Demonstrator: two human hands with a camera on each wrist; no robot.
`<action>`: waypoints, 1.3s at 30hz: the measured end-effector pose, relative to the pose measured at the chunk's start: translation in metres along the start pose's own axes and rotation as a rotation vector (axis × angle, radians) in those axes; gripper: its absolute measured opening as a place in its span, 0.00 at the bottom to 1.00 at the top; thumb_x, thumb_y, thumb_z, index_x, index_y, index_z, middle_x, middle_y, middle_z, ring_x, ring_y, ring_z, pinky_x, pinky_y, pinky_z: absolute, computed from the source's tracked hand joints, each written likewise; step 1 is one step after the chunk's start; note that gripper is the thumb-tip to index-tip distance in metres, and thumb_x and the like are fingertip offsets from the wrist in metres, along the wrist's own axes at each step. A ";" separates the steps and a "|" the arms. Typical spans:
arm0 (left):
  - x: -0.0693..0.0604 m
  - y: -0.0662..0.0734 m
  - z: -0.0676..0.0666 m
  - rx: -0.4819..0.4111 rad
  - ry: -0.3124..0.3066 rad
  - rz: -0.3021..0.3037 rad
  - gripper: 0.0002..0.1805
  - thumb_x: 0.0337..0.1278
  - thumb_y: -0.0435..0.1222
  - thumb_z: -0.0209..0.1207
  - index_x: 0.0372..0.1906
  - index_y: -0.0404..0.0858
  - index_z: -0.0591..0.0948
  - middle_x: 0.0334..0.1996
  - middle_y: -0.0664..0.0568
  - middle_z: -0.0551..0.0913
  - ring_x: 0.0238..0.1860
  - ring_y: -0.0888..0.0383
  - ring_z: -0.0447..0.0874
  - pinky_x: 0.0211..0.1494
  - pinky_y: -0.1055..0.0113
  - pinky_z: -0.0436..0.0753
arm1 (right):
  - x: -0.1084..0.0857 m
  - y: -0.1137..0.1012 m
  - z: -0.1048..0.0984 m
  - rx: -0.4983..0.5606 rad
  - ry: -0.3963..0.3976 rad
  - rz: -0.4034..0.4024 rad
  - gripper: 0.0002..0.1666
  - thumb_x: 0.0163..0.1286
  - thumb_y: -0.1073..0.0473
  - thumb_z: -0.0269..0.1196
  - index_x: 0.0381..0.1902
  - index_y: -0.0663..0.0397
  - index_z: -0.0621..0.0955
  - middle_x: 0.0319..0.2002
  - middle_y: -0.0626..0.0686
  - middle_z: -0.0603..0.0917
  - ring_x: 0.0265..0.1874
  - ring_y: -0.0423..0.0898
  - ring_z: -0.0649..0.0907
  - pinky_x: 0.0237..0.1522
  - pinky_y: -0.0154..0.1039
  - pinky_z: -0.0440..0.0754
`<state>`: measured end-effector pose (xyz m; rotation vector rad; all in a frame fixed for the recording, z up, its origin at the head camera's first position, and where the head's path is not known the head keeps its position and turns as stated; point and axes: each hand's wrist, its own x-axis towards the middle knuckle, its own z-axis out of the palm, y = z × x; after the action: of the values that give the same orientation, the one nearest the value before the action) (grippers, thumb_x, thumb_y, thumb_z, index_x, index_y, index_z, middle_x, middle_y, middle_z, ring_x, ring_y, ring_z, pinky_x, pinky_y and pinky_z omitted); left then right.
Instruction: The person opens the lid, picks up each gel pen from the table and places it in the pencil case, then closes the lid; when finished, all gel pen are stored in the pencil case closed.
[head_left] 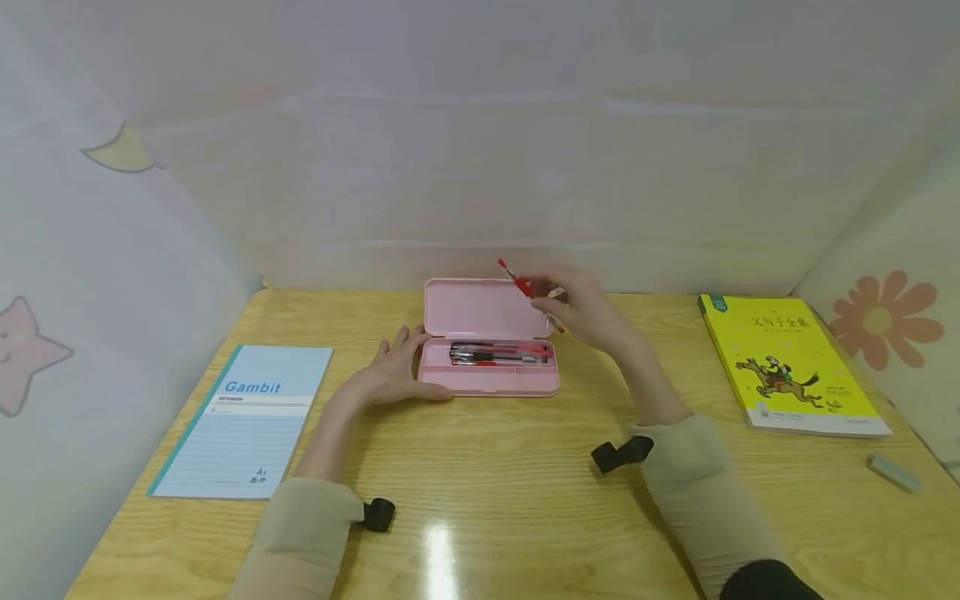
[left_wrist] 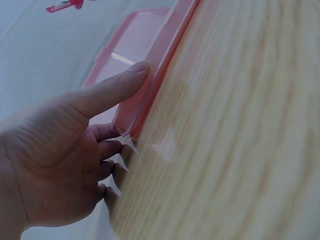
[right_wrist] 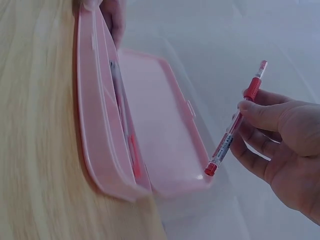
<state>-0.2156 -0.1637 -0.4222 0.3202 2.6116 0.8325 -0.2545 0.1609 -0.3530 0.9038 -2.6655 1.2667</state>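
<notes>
A pink pencil case [head_left: 491, 382] lies on the table with its lid [head_left: 480, 308] raised at the back. Several pens [head_left: 495, 353], with black and red parts, lie in its rear compartment. My left hand [head_left: 392, 375] holds the case's left end, its thumb along the front edge and its other fingers by the left side. In the left wrist view the thumb rests on the pink wall [left_wrist: 142, 102]. My right hand [head_left: 581, 308] pinches a red gel pen [right_wrist: 225, 142] between thumb and fingers, in the air by the lid's right side, tilted.
A light blue notebook [head_left: 255, 425] lies at the left of the wooden table [head_left: 480, 467]. To the right are a yellow book [head_left: 787, 358] and a small grey bar-shaped object [head_left: 894, 472] near the edge. A pale cloth [head_left: 480, 167] hangs behind the table.
</notes>
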 end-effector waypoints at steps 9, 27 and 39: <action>0.000 -0.001 0.000 0.001 0.006 -0.003 0.61 0.49 0.62 0.72 0.83 0.48 0.52 0.85 0.37 0.36 0.82 0.27 0.28 0.78 0.23 0.45 | 0.015 -0.007 0.026 0.004 -0.067 -0.070 0.23 0.71 0.69 0.65 0.63 0.51 0.84 0.47 0.55 0.87 0.43 0.49 0.84 0.44 0.44 0.88; 0.000 0.000 0.001 0.006 0.006 -0.019 0.62 0.49 0.63 0.71 0.83 0.47 0.52 0.84 0.34 0.36 0.81 0.24 0.30 0.77 0.22 0.47 | 0.014 0.001 0.053 -0.155 -0.207 -0.092 0.20 0.67 0.71 0.68 0.55 0.52 0.87 0.42 0.51 0.89 0.41 0.44 0.85 0.48 0.42 0.87; -0.001 0.001 0.001 0.000 0.009 0.001 0.61 0.50 0.62 0.72 0.83 0.45 0.52 0.84 0.34 0.36 0.81 0.24 0.29 0.78 0.23 0.45 | 0.013 -0.001 0.066 -0.313 -0.307 -0.097 0.17 0.68 0.67 0.69 0.54 0.53 0.88 0.46 0.51 0.90 0.46 0.46 0.86 0.56 0.45 0.84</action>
<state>-0.2143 -0.1628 -0.4216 0.3185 2.6201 0.8362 -0.2521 0.1060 -0.3919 1.2406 -2.8856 0.7099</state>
